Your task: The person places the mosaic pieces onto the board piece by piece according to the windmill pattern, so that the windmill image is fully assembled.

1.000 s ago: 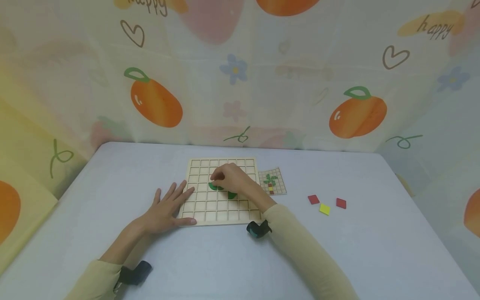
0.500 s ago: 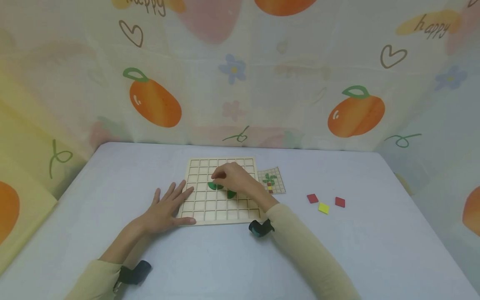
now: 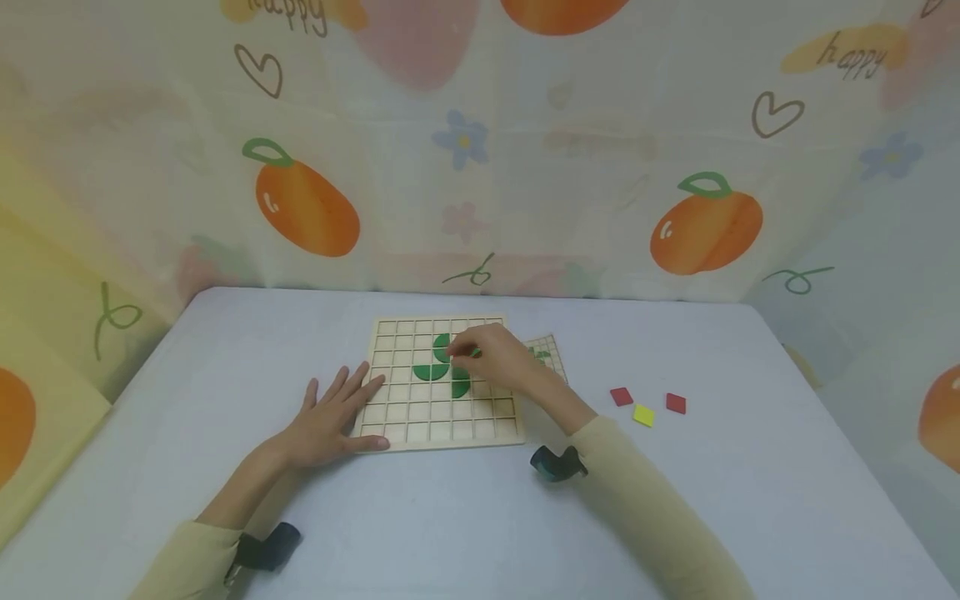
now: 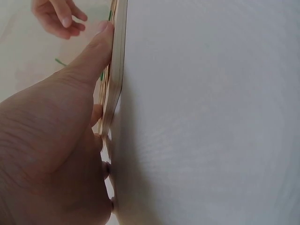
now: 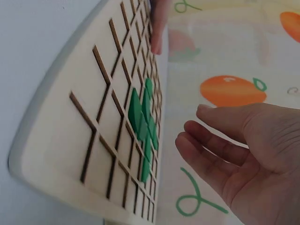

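A wooden grid board (image 3: 420, 432) lies on the table with several green rounded pieces (image 3: 431, 372) set in its cells near the middle. My left hand (image 3: 322, 432) is spread flat at the board's left side, its fingertips and thumb resting on the edge. Over the board hovers my right hand (image 3: 495, 360), just right of the green pieces and hiding part of them. In the right wrist view, the thumb and loosely bent fingers of the right hand (image 5: 243, 150) are apart, nothing between them, and clear of the green pieces (image 5: 140, 119).
A small pattern card (image 3: 553, 357) lies right of the board, partly covered by the right hand. Farther right are a red square tile (image 3: 621, 397), a yellow one (image 3: 643, 416) and another red one (image 3: 676, 403). A printed curtain (image 3: 525, 192) hangs behind the table.
My right hand has lifted away from the green pieces and shifted right, uncovering more of them and covering part of the card. The left hand stays in place on the board.
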A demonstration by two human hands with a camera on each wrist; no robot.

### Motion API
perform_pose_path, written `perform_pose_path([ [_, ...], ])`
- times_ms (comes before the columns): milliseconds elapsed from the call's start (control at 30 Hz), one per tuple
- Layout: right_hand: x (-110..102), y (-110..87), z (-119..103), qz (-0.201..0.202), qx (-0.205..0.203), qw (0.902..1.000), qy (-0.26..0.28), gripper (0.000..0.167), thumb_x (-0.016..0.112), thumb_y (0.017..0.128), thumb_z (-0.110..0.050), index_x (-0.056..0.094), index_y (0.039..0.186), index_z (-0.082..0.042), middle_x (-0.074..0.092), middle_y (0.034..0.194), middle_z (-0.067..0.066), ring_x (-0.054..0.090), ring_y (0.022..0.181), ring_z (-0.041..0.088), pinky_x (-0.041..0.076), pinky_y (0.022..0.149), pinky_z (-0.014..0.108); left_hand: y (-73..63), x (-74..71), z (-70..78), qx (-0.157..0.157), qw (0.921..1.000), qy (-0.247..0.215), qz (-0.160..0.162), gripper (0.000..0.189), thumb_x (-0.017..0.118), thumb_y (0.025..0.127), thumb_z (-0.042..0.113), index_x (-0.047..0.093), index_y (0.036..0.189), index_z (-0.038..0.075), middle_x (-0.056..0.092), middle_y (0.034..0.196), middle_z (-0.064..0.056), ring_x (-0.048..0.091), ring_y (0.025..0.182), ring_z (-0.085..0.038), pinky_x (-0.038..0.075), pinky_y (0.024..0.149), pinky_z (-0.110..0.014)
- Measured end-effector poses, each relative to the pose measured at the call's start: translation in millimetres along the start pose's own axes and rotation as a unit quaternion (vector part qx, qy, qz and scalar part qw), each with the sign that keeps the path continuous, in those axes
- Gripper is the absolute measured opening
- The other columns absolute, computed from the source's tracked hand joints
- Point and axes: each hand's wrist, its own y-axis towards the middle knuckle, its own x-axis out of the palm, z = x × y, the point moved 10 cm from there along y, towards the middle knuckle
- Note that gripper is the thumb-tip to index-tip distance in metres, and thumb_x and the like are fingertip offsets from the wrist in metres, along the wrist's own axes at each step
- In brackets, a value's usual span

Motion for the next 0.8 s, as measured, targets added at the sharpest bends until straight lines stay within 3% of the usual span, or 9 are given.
perform_pose_path([
  [367,-35,-35.6,27,0.015,0.057,0.9982,-0.006,0.021,0.068,0.093,-0.011,0.072,0.112,-0.004,0.069,0.1,0.001,0.063,0.092,0.015,0.054,0.084,0.029,1.1,-0.7,-2.6,0.002,1.0,0.005,0.002,0.098,0.069,0.082,0.059,0.029,0.154,0.008,0.011,0.162,-0.02,0.001,0.146,-0.048,-0.008,0.107,-0.071],
  [600,-46,-52.8,43,0.024,0.04,0.9989,-0.005,0.023,0.071,0.09,-0.007,0.071,0.112,-0.002,0.07,0.101,0.004,0.063,0.093,0.016,0.054,0.084,0.031,0.7,-2.0,-1.3,0.003,1.0,0.001,0.002,0.097,0.069,0.082,0.059,0.029,0.154,0.007,0.01,0.162,-0.021,0.001,0.146,-0.048,-0.008,0.107,-0.072],
  [800,-55,-71.0,63,0.026,0.059,0.9979,0.001,0.028,0.075,0.086,-0.006,0.071,0.113,-0.002,0.07,0.11,0.009,0.063,0.099,0.022,0.055,0.085,0.035,1.3,1.4,0.5,0.007,1.0,-0.001,0.002,0.097,0.069,0.082,0.059,0.029,0.154,0.007,0.011,0.162,-0.021,0.002,0.146,-0.049,-0.007,0.107,-0.072],
])
